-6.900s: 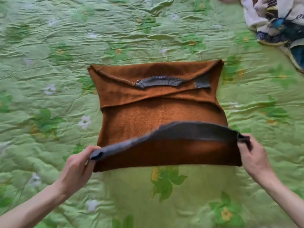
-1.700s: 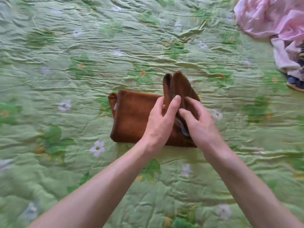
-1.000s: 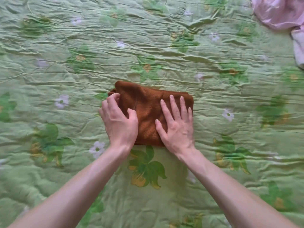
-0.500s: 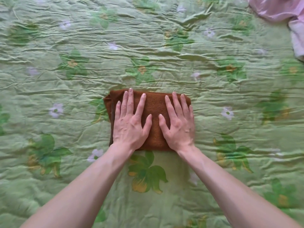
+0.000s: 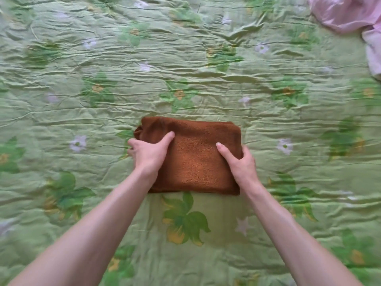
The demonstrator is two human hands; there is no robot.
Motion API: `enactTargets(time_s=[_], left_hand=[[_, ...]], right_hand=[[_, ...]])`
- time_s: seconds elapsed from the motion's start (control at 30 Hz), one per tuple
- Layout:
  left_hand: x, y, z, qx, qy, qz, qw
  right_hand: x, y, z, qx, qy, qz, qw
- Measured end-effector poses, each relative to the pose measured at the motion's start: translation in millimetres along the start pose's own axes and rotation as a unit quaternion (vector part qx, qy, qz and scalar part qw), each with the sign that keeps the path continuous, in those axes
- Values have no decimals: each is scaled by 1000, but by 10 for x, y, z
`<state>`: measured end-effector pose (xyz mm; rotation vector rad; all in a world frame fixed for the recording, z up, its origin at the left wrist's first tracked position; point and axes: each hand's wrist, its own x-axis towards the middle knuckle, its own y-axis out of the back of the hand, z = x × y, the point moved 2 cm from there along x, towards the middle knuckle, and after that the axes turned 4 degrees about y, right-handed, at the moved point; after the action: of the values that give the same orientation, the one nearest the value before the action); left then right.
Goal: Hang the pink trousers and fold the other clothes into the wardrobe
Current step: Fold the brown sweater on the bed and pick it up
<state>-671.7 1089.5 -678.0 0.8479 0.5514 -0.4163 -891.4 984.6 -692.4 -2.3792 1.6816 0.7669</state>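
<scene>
Folded brown sweater, flat on green bedspread: gripped at both ends, left hand and right hand curled around edges. Risk noted: folds slipping loose if lifted unevenly.

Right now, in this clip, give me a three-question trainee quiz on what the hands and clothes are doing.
1. True or false: the brown garment lies unfolded.
2. How do the hands hold it? A) left hand and right hand grip opposite sides; B) one hand only; C) neither touches it.
3. Fill in: the pink clothing lies at the far ____ of the green bedspread.

Key: 1 false, it is a compact folded rectangle; 2 A; 3 right.
</scene>
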Motion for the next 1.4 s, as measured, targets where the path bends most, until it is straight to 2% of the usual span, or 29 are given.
enactTargets(time_s=[0.07, 0.13, 0.27, 0.4, 0.53, 0.77, 0.9, 1.07, 1.27, 1.4], left_hand=[[79, 118, 21, -74, 54, -92, 992], [43, 244, 30, -103, 55, -179, 977], [-232, 505, 15, -121, -14, -232, 965], [-754, 878, 92, -163, -25, -293, 942], [-1576, 1257, 301, -157, -49, -315, 935], [-3102, 1625, 633, -103, -81, -337, 932], [-3942, 1692, 706, -85, -56, -344, 934], [-4860, 1721, 766, -99, -94, -430, 892], [-5992, 1579, 740, -7, -242, -451, 859], [-6640, 1422, 708, -7, -255, -481, 839]], right_hand=[[-22, 25, -69, 73, -45, -57, 995], [-96, 43, -154, 96, -60, -106, 988], [-411, 169, -424, 107, -61, -118, 985], [-985, 453, -826, 114, -58, -92, 987], [-1705, 902, -1351, 122, -63, -60, 989], [-3025, 1798, -1900, 125, -81, 29, 988], [-3742, 2393, -2270, 94, -32, 104, 990], [-4526, 3118, -2541, 109, 14, 155, 982], [-5389, 3924, -2589, 166, 22, 191, 967], [-6012, 4426, -2522, 216, 29, 173, 961]])
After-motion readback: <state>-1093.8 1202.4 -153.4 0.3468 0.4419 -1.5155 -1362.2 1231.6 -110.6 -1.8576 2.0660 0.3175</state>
